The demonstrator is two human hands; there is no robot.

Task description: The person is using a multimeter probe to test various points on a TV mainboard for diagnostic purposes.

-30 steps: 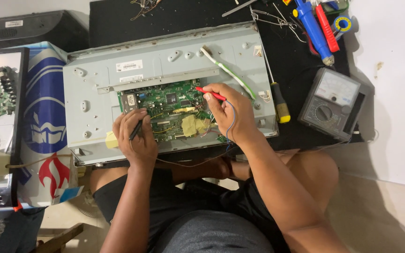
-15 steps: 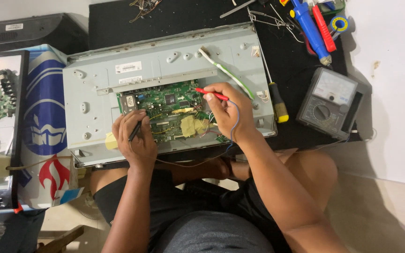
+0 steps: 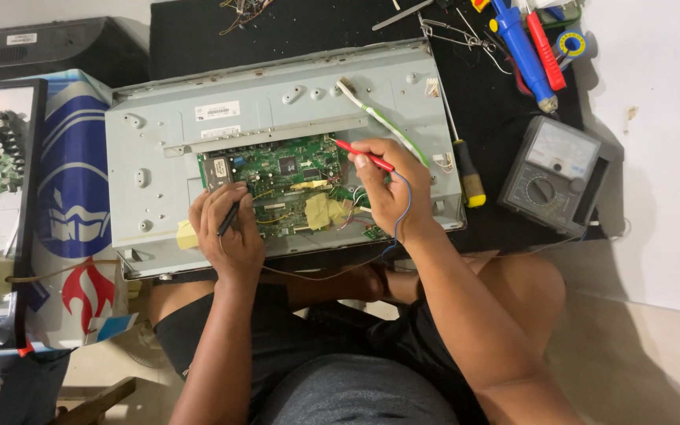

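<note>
- Centrally, a green circuit board (image 3: 293, 185) sits screwed into the back of a grey metal chassis (image 3: 159, 157), which lies flat across a black mat (image 3: 316, 31) in front of the seated person.
- Its surface is crowded with small dark chips, a silvery shielded box at its left end, thin wires, and two patches of yellowish tape near the lower right.
- Around it the chassis is dull pressed sheet metal, with stamped ribs, round dimples, screw holes and two white labels.
- Closed around a black probe (image 3: 228, 219), the left hand (image 3: 226, 236) pinches it between thumb and fingers, tip down at the board's lower left edge.
- Likewise, the right hand (image 3: 387, 193) grips a red probe (image 3: 362, 155) like a pen, fingers curled tight, its tip angled toward the board's upper right part; a thin blue lead trails from the hand over the wrist.
- On the chassis top right lies a toothbrush (image 3: 379, 118) with a white and green handle, bristles worn.
- Just beside the chassis's right edge rests a screwdriver (image 3: 466, 169) with a yellow and black handle.
- To the right stands an analogue multimeter (image 3: 552, 173), dark grey casing, pale dial face and a round selector knob.
- At the mat's top corner sit blue and red plastic-handled tools (image 3: 529, 47).
</note>
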